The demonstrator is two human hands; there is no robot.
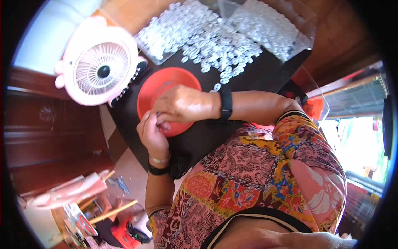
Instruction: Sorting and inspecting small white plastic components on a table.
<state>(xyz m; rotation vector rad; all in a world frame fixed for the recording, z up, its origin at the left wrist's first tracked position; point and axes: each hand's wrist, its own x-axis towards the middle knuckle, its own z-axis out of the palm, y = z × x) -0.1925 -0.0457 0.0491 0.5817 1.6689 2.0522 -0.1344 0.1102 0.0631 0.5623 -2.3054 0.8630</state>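
My right hand (182, 103) reaches in from the right over a red round bowl (148, 86), its fingers bent and closed. My left hand (154, 133) comes up from below at the bowl's near left rim, its fingertips pinched together against those of the right. Whatever lies between the fingertips is too small or too hidden to make out. Something thin and greyish (166, 86) shows inside the bowl, partly covered by the right hand. Beyond the bowl, many small whitish button-like discs (224, 50) lie heaped, with a few loose ones trailing toward my right wrist.
Two clear trays full of the discs, a left one (159, 58) and a right one (304, 40), stand at the far side of the black tabletop (269, 74). A pink fan (103, 70) stands left of the bowl. Dark wooden furniture (54, 128) is farther left.
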